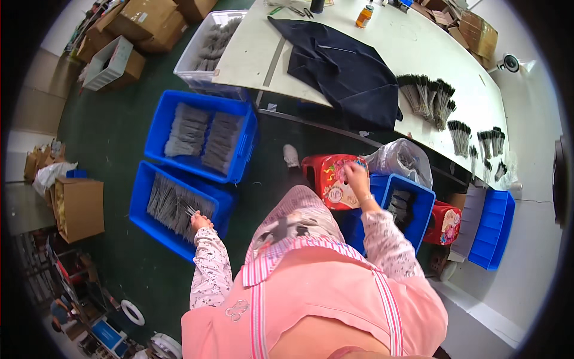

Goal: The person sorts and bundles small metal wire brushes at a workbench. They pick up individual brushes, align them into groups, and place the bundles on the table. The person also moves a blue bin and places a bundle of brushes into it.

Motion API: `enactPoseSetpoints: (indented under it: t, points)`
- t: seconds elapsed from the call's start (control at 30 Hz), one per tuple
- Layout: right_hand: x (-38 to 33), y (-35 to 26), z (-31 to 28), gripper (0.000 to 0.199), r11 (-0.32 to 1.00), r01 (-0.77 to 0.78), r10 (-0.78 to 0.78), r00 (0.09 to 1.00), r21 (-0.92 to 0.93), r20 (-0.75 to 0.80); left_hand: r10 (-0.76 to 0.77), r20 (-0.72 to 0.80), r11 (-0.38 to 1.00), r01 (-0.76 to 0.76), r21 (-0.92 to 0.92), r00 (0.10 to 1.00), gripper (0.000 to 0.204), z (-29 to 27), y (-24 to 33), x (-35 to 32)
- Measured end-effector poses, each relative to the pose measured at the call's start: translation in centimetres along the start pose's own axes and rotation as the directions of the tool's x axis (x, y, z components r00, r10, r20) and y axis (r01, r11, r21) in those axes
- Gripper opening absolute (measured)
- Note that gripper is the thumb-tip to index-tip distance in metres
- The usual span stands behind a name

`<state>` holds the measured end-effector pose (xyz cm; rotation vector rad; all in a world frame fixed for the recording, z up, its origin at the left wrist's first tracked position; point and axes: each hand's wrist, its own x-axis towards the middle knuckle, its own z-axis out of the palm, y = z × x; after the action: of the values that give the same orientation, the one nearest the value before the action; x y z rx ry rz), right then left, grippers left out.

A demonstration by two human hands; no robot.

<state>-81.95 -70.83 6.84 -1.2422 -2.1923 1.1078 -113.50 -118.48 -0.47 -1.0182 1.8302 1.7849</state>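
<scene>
My left hand (201, 222) is closed around a few thin grey wire stems (190, 210), at the edge of a blue tub (143, 212). Many more wire-stemmed pieces (170, 203) lie packed in that tub. On the other side, my right hand (357, 179) reaches down onto a red plastic stool (335, 200) with a colourful printed seat. Its fingers are curled at the middle of the seat and seem to grip it; their tips are hidden.
Another blue tub (156, 128) of grey bundles stands farther off. Close right are a blue bin (423, 209), a bagged container (412, 152) and a second red stool (447, 222). The white table (382, 39) holds dark cloth (335, 66) and black-tipped brushes (427, 99).
</scene>
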Motion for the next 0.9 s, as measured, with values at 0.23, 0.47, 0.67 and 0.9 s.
enactPoseSetpoints:
  t: [0.23, 0.47, 0.67, 0.9]
  points:
    - [30.6, 0.5, 4.2, 0.019, 0.976, 0.014, -0.058, 0.979, -0.216, -0.196, -0.084, -0.075, 0.991, 0.076, -0.111, 0.994, 0.018, 5.5, -1.3, -1.2]
    - [47.8, -2.8, 5.0, 0.014, 0.925, -0.031, -0.048, 0.980, -0.379, -0.196, -0.368, -0.482, 0.914, 0.405, -0.031, 0.795, 0.016, 5.8, 2.6, -6.8]
    - [51.2, -8.3, 9.4, 0.018, 0.931, 0.160, -0.134, 0.986, -0.327, 0.101, -0.069, -0.445, 0.959, 0.182, 0.218, 0.893, 0.021, 19.2, 8.8, -5.0]
    - [43.1, -18.4, 20.4, 0.056, 0.817, 0.376, -0.286, 0.922, -0.438, 0.260, -0.057, 0.162, 0.997, 0.046, 0.069, 0.985, 0.024, 37.3, 13.6, -11.1]
